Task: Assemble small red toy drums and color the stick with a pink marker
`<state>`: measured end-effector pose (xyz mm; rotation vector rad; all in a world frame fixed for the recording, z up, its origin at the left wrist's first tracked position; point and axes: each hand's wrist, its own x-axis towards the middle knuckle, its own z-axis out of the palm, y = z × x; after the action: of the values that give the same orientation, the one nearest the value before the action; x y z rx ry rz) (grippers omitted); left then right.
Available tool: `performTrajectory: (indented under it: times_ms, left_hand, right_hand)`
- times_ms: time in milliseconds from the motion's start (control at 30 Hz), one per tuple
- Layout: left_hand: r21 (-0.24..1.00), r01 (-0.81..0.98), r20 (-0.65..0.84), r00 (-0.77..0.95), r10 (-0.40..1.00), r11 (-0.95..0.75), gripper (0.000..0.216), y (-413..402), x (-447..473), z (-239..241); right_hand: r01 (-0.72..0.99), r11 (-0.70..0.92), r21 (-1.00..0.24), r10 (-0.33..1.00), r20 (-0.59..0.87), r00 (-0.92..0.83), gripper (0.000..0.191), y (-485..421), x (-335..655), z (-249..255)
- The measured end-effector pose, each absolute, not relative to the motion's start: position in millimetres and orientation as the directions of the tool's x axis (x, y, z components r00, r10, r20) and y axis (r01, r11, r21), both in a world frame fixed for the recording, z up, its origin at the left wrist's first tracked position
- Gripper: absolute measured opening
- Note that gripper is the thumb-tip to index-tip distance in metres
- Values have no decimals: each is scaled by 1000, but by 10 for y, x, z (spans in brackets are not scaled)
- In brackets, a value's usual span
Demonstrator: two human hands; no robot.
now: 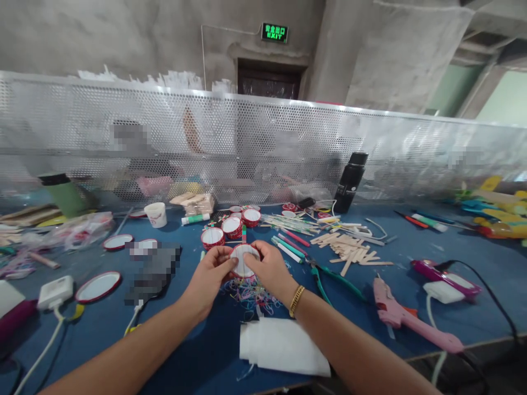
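My left hand (213, 270) and my right hand (269, 267) hold a small round drum (240, 253) between them, fingers closed around its edge and thumbs on its white face. It has a red rim. A stick (244, 233) with a green and red end shows just above it; whether it is joined to the drum I cannot tell. Behind my hands stand several similar red-sided drums (213, 237) with white tops. Below the drum lies a tangle of coloured threads (255, 293). My right wrist wears a gold bracelet.
A folded white cloth (284, 345) lies in front. Rightward are green-handled pliers (337, 274), wooden sticks (349, 247), a pink glue gun (407, 318) and a black bottle (349, 184). Leftward are a paper cup (155, 214), red-rimmed discs (99, 287) and a cable (41, 351).
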<state>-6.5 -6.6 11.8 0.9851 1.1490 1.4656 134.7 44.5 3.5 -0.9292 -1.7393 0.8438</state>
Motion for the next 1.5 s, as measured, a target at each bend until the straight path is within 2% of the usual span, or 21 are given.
performTrajectory:
  times_ms: [233,533,700,867,1133,1333,1433,1500]
  left_hand:
    - [979,-162,110,-95,989,-124,30,-98,-58,155]
    - [980,-78,176,-91,980,-183,33,-70,-75,122]
    - [986,-94,130,-99,987,-140,31,-54,-93,126]
    - [985,-154,62,-127,990,-81,30,-20,-141,135]
    - [973,-213,56,-157,986,-89,31,38,-205,112]
    - [926,-374,-41,-231,972,-50,28,21,-201,185]
    - [925,-378,-58,-210,976,-26,25,26,-203,182]
    - [930,-366,-45,-200,979,-31,25,31,-204,158]
  right_hand:
    - [259,541,-800,837,480,-264,14,436,1360,41]
    - [268,571,-776,820,519,-242,11,459,1342,-28]
    - [222,525,-822,846,476,-241,13,461,1351,-27]
    - [162,473,-866,861,414,-297,27,489,1371,-20]
    - [-41,358,-933,894,355,-273,35,550,1345,-74]
    - [-298,112,-948,970,170,-177,54,556,1379,22]
    - [-417,40,-908,967,141,-213,45,549,1386,44]
    - [-381,75,-921,964,164,-207,40,530,1375,38]
